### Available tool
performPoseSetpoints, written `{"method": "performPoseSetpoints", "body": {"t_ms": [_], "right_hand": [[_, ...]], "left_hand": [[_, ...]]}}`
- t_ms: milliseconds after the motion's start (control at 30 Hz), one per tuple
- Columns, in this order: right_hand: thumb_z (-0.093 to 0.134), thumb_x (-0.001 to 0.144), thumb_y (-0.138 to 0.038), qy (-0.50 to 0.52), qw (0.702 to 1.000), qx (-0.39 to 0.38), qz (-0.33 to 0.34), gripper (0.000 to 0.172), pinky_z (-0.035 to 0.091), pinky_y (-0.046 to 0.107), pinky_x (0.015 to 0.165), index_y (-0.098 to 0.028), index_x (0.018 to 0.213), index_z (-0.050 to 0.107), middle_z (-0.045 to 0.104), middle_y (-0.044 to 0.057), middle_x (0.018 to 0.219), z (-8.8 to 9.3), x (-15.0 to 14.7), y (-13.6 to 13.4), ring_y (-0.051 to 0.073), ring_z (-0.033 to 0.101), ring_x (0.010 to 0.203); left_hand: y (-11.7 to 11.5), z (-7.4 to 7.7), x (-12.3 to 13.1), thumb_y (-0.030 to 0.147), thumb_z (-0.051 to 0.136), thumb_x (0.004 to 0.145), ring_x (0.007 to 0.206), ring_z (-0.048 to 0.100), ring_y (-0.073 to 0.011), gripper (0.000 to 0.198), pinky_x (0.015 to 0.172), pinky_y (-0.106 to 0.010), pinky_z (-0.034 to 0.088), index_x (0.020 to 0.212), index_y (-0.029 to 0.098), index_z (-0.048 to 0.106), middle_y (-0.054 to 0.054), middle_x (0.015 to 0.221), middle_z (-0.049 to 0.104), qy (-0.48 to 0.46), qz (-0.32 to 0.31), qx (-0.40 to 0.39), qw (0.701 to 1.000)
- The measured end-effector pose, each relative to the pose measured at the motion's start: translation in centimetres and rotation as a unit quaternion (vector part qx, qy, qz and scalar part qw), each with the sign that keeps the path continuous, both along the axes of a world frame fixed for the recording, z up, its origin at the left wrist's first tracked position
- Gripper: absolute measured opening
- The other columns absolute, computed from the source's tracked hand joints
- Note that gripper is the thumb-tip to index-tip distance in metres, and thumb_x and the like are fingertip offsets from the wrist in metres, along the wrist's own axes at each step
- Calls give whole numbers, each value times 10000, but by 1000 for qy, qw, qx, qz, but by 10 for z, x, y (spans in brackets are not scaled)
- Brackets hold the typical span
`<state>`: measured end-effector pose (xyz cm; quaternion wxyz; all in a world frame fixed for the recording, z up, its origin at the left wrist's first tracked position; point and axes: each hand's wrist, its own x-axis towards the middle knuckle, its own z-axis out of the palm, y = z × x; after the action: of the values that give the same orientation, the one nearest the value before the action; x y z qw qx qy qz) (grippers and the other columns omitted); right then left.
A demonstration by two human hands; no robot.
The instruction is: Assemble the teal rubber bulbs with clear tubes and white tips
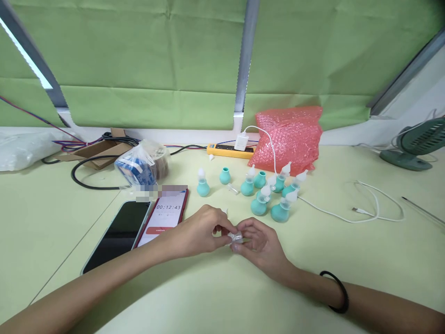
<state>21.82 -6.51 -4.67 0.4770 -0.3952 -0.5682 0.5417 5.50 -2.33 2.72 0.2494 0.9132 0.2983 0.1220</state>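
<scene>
Between my two hands, low over the table, is a small clear plastic piece (237, 237). My left hand (208, 229) pinches its left end with thumb and fingertips. The fingers of my right hand (259, 243) close on its right side. Just beyond stand several teal squeeze bulbs with clear necks and whitish pointed tips, one of them a nasal aspirator (280, 211) at the front. A bare teal bulb (225, 176) stands upright farther back. Another clear plastic piece (233, 189) lies beside it. At the left, one bulb (203, 187) has a rounded white top.
Two phones lie at the left, a dark one (120, 229) and one showing a timer (163, 215). Behind are a bagged blue-and-brown bundle (139, 164), a yellow power strip (222, 150) and a red bubble-wrap bag (288, 137). A white cable (333, 214) and a fan (420, 141) are at the right.
</scene>
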Motion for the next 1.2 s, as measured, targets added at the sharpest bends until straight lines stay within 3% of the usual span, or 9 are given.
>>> {"method": "performPoseSetpoints", "body": {"t_ms": [467, 633, 900, 1200], "right_hand": [[639, 672, -178, 23, 1000, 2, 9, 222, 479, 239, 589, -188, 816, 470, 589, 26, 795, 1, 0, 1, 135, 576, 737], [645, 669, -171, 38, 999, -4, 8, 224, 477, 246, 589, -190, 814, 476, 604, 37, 824, -3, 1, 3, 146, 577, 755], [644, 673, -161, 38, 999, 7, 4, 214, 483, 258, 604, -196, 820, 492, 615, 43, 859, -6, 2, 2, 152, 584, 759], [651, 664, -157, 29, 999, 14, -6, 209, 464, 226, 554, -190, 807, 502, 584, 6, 743, -5, 2, 4, 129, 567, 694]], "left_hand": [[-4, -2, -3, 102, 557, 702, 659, 571, -127, 132, 624, -222, 416, 784, 158, 645, -11, 735, 653, -9, 32, 40, 999], [-1, -7, -1, 117, 576, 713, 624, 579, -125, 86, 592, -210, 420, 756, 124, 651, -38, 700, 657, -50, 6, 69, 996], [2, -3, -2, 180, 616, 711, 624, 580, -125, 103, 589, -207, 431, 771, 120, 674, -60, 734, 659, -55, -9, 11, 998], [1, -3, -3, 119, 598, 705, 621, 580, -113, 148, 564, -190, 420, 839, 137, 658, -32, 732, 668, -74, 14, 1, 997]]}}
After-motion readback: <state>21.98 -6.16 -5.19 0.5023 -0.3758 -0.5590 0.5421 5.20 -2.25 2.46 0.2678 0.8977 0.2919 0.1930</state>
